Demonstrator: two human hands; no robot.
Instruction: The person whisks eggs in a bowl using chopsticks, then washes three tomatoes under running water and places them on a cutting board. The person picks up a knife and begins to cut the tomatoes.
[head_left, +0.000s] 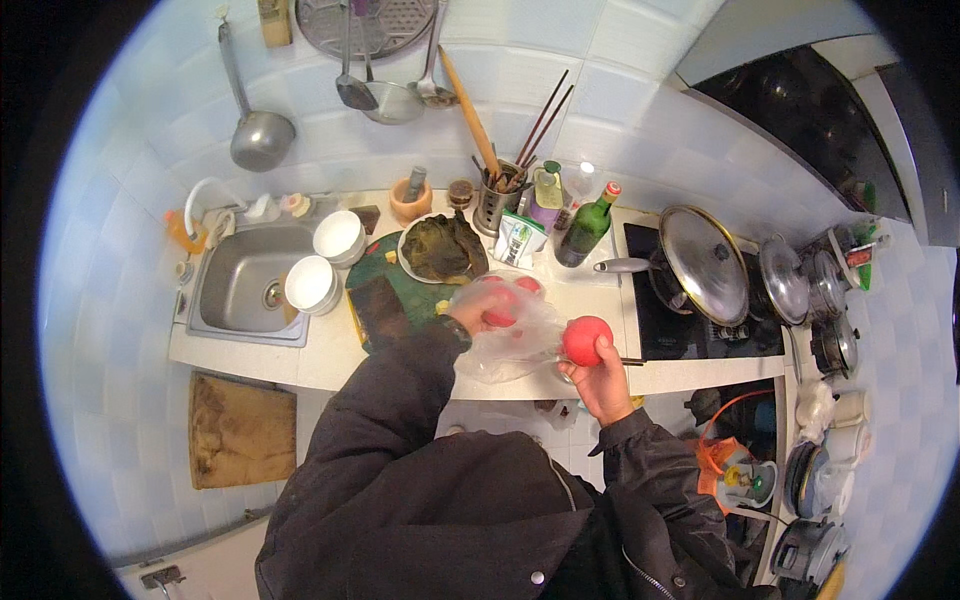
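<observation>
My right hand (609, 386) grips a round red tomato (587, 341) near the counter's front edge, thumb along its side. To its left is a thin clear plastic bag (499, 356), with more red tomatoes (528, 285) in or behind it. My left hand (474, 309) holds the bag's upper left part, beside a red tomato (501, 309) seen through the film; its fingertips are partly hidden. Left of the bag lies a round green cutting board (420, 307) bearing a dark cleaver blade (379, 306). A white plate of dark green leaves (444, 247) sits at the board's back edge.
Two stacks of white bowls (310, 283) stand between the sink (251, 259) and the board. Behind the bag are a utensil holder (491, 210), a white packet (519, 238) and a green glass bottle (589, 229). Rightward, a lidded pan (703, 262) sits on the black cooktop (667, 346), its handle pointing left.
</observation>
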